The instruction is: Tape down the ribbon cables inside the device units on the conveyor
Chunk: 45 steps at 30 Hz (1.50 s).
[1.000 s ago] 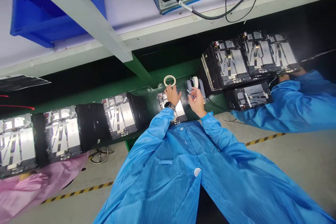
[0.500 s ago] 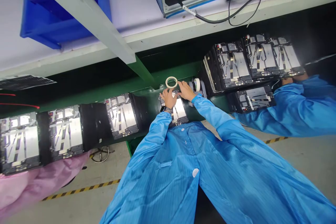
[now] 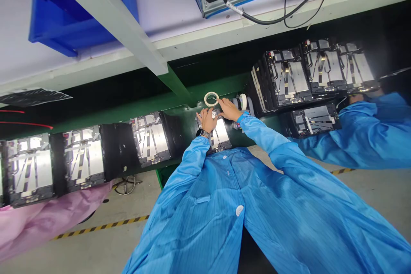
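In front of my body lies an opened electronic unit [image 3: 221, 132] with a silver plate and a dark frame. My left hand [image 3: 208, 121], a watch at its wrist, rests on the unit's upper part with fingers stretched out. My right hand [image 3: 229, 109] is over the unit's upper right corner, thumb and index finger apart. Its index fingertip comes close to a cream tape roll [image 3: 206, 99] lying flat just beyond the unit; whether they touch I cannot tell. Beside the right hand a second tape roll [image 3: 243, 102] stands upright in a dispenser. What lies under the fingers is hidden.
Similar units stand at left [image 3: 149, 139] and in stacks at right [image 3: 290, 77]. Co-workers' sleeves, pink [image 3: 70, 216] and blue [image 3: 379, 137], reach in from both sides. Overhead are a white shelf edge [image 3: 205, 38], a slanted post [image 3: 109, 13], a blue bin [image 3: 77, 30] and cables [image 3: 269, 21].
The whole view has shifted slightly. My hands stay at the unit in nearly the same pose, and I see no thing taken up or let go.
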Each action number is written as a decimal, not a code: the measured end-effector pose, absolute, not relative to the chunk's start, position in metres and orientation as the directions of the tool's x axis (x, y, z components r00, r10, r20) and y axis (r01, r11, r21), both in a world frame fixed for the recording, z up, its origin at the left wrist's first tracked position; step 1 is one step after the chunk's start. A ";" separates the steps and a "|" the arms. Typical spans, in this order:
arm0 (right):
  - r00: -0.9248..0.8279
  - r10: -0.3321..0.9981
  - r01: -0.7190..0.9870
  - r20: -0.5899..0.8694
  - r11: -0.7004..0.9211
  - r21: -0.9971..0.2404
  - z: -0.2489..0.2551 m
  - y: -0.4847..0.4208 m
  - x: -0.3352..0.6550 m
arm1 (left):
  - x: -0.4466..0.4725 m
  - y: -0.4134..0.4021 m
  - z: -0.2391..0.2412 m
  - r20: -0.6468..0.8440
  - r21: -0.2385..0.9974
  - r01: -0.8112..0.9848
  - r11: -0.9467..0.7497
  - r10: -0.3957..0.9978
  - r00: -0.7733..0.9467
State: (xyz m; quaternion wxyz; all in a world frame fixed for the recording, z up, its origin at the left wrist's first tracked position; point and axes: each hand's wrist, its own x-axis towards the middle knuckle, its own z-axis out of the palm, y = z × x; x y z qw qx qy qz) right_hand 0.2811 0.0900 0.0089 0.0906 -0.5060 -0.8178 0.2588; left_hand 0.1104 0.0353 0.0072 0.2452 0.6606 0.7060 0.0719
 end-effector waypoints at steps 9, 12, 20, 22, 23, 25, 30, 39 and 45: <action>-0.502 0.819 0.669 -0.278 0.164 -0.725 0.021 0.103 0.291 | 0.106 0.044 0.007 -0.260 0.460 0.875 0.148 0.965 -0.027; -0.572 0.741 0.680 -0.350 0.191 -0.707 0.026 0.104 0.282 | 0.101 0.052 0.008 -0.293 0.442 0.884 0.155 0.956 -0.021; -0.546 0.743 0.758 -0.387 0.242 -0.605 0.028 0.108 0.264 | 0.093 0.064 0.008 -0.350 0.407 0.899 0.164 0.937 -0.013; -0.544 0.738 0.769 -0.399 0.249 -0.589 0.029 0.108 0.264 | 0.093 0.064 0.007 -0.359 0.403 0.899 0.170 0.933 -0.015; -0.540 0.738 0.776 -0.405 0.251 -0.578 0.030 0.107 0.264 | 0.093 0.064 0.007 -0.363 0.403 0.899 0.172 0.932 -0.016; -0.528 0.741 0.792 -0.415 0.254 -0.555 0.032 0.106 0.263 | 0.093 0.064 0.008 -0.371 0.403 0.899 0.174 0.929 -0.014; -0.511 0.750 0.831 -0.419 0.308 -0.463 0.039 0.099 0.258 | 0.093 0.064 0.013 -0.394 0.389 0.903 0.182 0.919 -0.015; -0.405 0.831 0.884 -0.381 0.250 -0.395 0.039 0.109 0.262 | 0.093 0.067 0.012 -0.393 0.390 0.902 0.182 0.920 -0.016; -0.327 0.890 0.864 -0.318 0.145 -0.482 0.033 0.127 0.282 | 0.088 0.063 0.009 -0.353 0.466 0.869 0.164 0.936 0.013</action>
